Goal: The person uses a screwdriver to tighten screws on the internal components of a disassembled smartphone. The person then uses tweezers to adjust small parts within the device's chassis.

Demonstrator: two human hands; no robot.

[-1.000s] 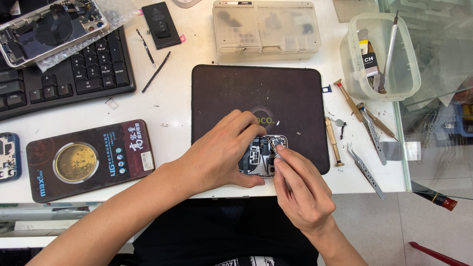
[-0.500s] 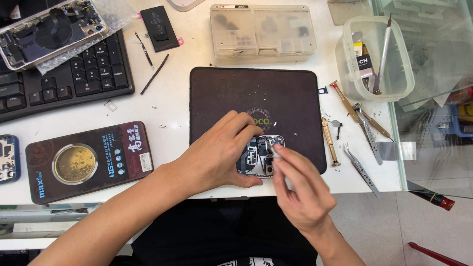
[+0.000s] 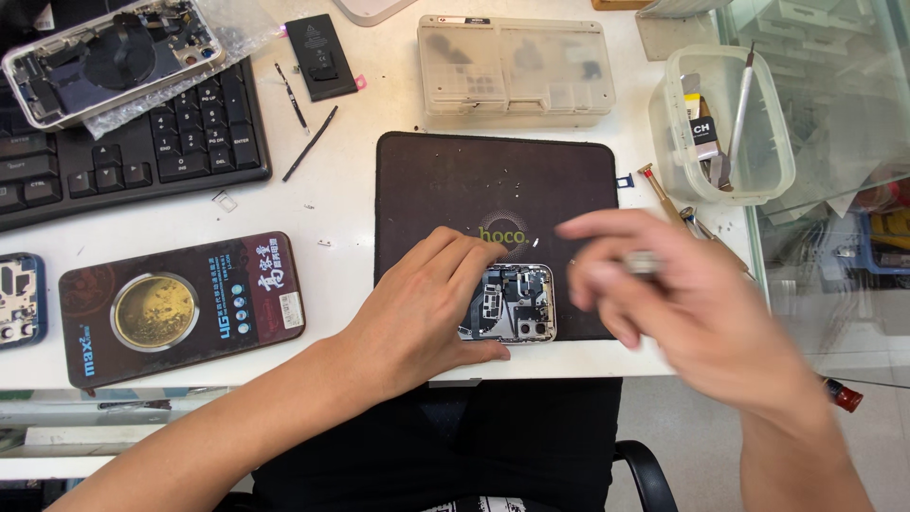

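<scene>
Lifted off the opened silver phone chassis [image 3: 510, 303] on the dark rectangular work mat [image 3: 427, 180], the blurred right hand [image 3: 692, 303] pinches a small metallic piece, while the left hand [image 3: 427, 308] presses flat-fingered, steadying that chassis.

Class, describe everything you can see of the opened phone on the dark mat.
The phone lies flat, back cover off, at the near edge of the dark mat. A silvery frame with rounded corners surrounds dark boards, metal shields and small connectors. The left hand rests on its left part, hiding that end. The blurred right hand is raised to its right, not touching it.
</scene>
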